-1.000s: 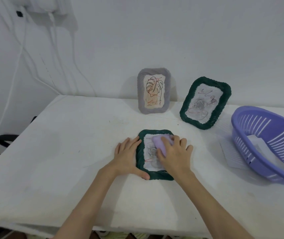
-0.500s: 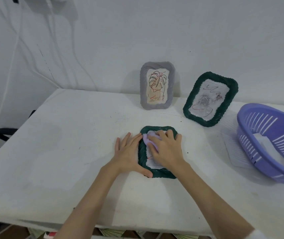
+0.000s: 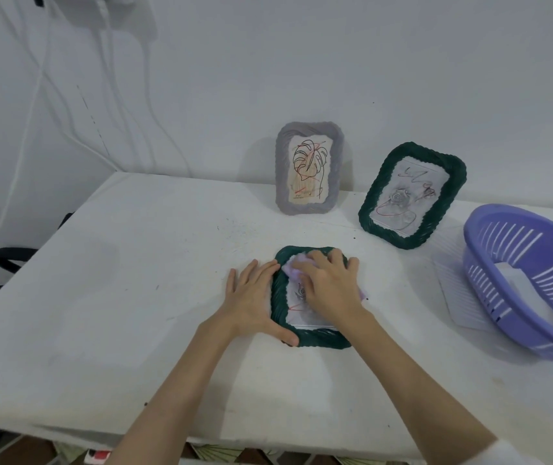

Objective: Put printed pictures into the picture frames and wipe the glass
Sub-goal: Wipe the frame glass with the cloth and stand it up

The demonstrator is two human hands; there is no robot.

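A dark green picture frame point(image 3: 318, 338) lies flat on the white table point(image 3: 134, 297) with a rose print under its glass. My left hand point(image 3: 255, 297) rests flat against the frame's left edge, thumb on its lower rim. My right hand point(image 3: 328, 290) presses a lilac cloth point(image 3: 293, 267) onto the upper part of the glass. Most of the cloth is hidden under my fingers. A grey frame point(image 3: 308, 167) with a leaf print and a second green frame point(image 3: 411, 194) with a rose print lean against the wall.
A purple slotted basket point(image 3: 530, 283) stands at the right edge with white paper inside. A white sheet point(image 3: 459, 297) lies beside it. White cables point(image 3: 107, 95) hang down the wall at back left. A dark chair point(image 3: 9, 260) shows past the table's left edge.
My right hand has slid the cloth from the frame's upper right toward its upper left. My left hand stays on the frame's left edge. The camera view shifted slightly.
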